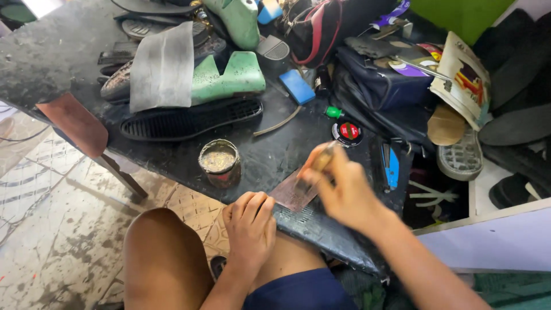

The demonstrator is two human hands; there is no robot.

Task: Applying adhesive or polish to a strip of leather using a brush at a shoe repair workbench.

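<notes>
Two hands busy: my left hand (249, 225) presses the brown leather piece (294, 195) flat at the counter (270, 152) edge, my right hand (338, 186) grips what looks like a brush (319, 165), glue tin (218, 162) alongside; coating seems underway.

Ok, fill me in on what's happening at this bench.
A person sits at a dark, messy workbench. The left hand presses down on a black sole lying across the bench edge. The right hand, blurred, holds a brush against a brownish patch on the sole. An open tin of yellowish paste stands just left of the patch. Soles, green shoe lasts and bags crowd the back of the bench.
</notes>
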